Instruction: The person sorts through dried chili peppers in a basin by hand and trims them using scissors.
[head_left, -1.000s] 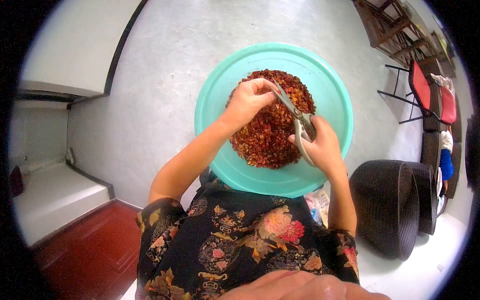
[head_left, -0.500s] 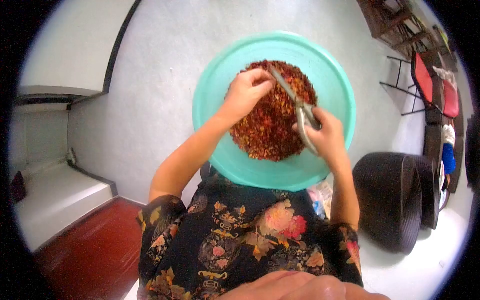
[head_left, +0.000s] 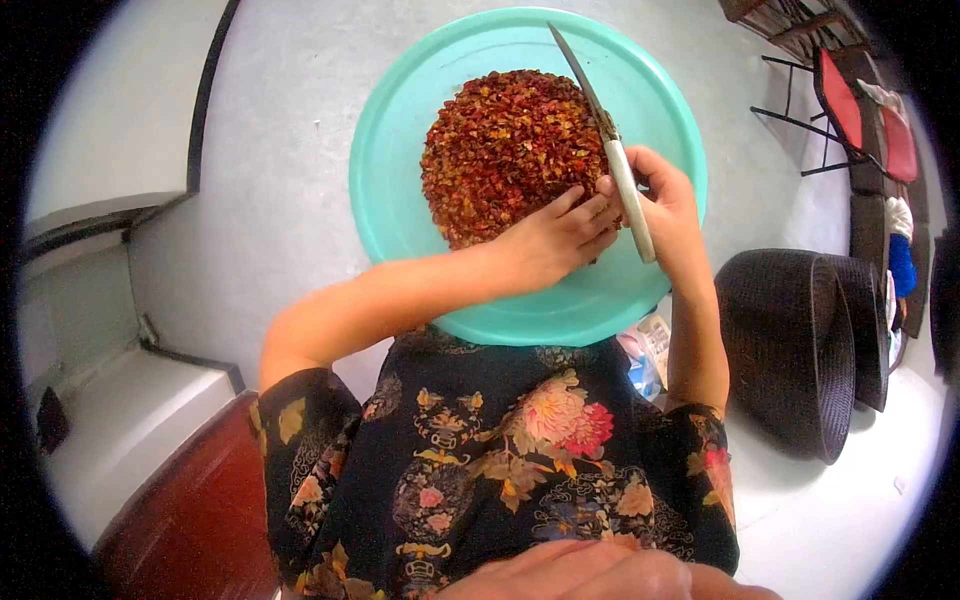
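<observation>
A wide turquoise basin (head_left: 385, 215) holds a heap of chopped dried red chilies (head_left: 510, 140). My right hand (head_left: 662, 205) is closed round the handles of a pair of scissors (head_left: 628, 190). Their blades are together and point up and away, over the far right of the basin. Over the near right edge of the heap, my left hand (head_left: 555, 240) has its fingers stretched out and slightly spread. Its fingertips come close to the scissor handle; whether they touch it or the chilies I cannot tell.
Dark woven baskets (head_left: 770, 340) stand on the floor to the right. Farther back is a red folding chair (head_left: 838, 100). A plastic bag (head_left: 643, 365) lies below the basin's near right rim. A white cabinet (head_left: 125, 110) stands at left.
My left hand has moved right and nearer, from a pinch over the heap to outstretched fingers by the right hand. The scissors have turned more upright. The basin sits higher in view.
</observation>
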